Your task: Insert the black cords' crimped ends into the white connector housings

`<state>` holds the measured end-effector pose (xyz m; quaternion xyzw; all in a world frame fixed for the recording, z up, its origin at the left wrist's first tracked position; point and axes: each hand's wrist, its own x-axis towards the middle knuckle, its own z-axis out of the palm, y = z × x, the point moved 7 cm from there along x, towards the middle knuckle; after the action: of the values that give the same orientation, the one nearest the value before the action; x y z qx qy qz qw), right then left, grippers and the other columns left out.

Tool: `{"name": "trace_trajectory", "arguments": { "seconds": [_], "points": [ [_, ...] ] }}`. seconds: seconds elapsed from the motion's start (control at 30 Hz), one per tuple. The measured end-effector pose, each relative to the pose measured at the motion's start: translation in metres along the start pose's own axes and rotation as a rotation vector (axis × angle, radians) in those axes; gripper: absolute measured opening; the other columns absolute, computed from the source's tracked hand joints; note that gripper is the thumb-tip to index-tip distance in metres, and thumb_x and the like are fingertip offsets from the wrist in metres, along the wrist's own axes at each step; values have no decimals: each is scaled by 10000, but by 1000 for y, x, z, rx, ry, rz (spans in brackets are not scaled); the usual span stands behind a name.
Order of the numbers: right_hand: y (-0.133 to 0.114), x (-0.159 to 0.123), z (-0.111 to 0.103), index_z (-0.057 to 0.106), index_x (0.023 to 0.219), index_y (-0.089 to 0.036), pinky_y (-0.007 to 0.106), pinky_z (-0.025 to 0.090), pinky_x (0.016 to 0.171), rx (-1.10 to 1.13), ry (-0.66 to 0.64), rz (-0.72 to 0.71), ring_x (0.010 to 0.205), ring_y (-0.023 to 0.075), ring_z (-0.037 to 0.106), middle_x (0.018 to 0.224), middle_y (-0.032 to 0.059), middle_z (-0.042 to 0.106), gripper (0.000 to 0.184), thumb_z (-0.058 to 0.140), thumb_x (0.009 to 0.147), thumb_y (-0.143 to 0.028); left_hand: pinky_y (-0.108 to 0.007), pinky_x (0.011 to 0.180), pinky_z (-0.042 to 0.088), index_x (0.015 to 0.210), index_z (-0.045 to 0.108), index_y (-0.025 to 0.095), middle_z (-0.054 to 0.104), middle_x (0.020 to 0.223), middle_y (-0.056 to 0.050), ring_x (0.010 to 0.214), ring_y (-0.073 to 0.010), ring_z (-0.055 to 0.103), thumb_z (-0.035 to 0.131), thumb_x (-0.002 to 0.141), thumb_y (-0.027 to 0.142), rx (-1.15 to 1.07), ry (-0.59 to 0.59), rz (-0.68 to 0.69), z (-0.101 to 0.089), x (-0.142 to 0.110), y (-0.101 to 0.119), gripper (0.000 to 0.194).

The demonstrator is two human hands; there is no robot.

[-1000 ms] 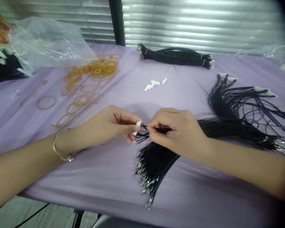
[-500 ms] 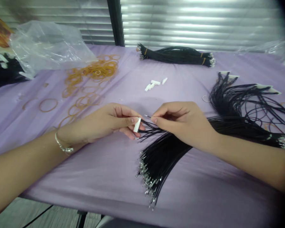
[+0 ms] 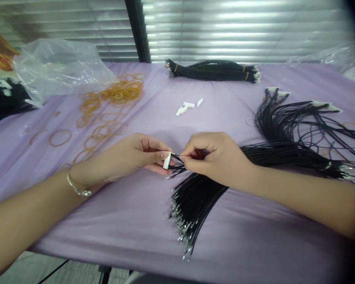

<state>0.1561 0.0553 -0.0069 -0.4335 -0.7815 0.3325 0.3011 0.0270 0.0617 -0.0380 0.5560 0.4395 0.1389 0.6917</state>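
Observation:
Between thumb and fingers, my left hand (image 3: 146, 155) pinches a white connector housing (image 3: 167, 160) with several black wires running out of its right side. My right hand (image 3: 211, 154) is closed in a pinch on one black wire (image 3: 175, 156), whose metal tip is close against the housing's upper end. I cannot tell whether the tip is inside it. Below my right hand lies a thick bundle of black wires (image 3: 199, 193), its crimped metal ends fanned out toward the lower left. The bundle runs under my right hand and on to the right.
Several loose white housings (image 3: 185, 107) lie beyond my hands. A tied wire bundle (image 3: 210, 71) rests at the back. Rubber bands (image 3: 121, 92) and a clear plastic bag (image 3: 65, 65) are at the left. Wires with white connectors (image 3: 279, 118) lie at the right on the purple cloth (image 3: 121, 228).
My right hand has brought the wire tip left, up to the housing in my left hand. The whole view has shifted slightly.

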Motion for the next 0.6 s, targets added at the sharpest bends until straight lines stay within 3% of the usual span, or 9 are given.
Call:
{"name": "trace_trajectory", "arguments": {
  "seconds": [0.6],
  "points": [
    [-4, -1, -1, 622, 640, -120, 129, 319, 504, -34, -11, -100, 526, 5, 421, 575, -47, 507, 70, 579, 695, -117, -199, 721, 561, 835, 692, 139, 688, 793, -5, 722, -109, 663, 630, 801, 195, 43, 18, -6, 0, 0, -1, 90]
  ]
}}
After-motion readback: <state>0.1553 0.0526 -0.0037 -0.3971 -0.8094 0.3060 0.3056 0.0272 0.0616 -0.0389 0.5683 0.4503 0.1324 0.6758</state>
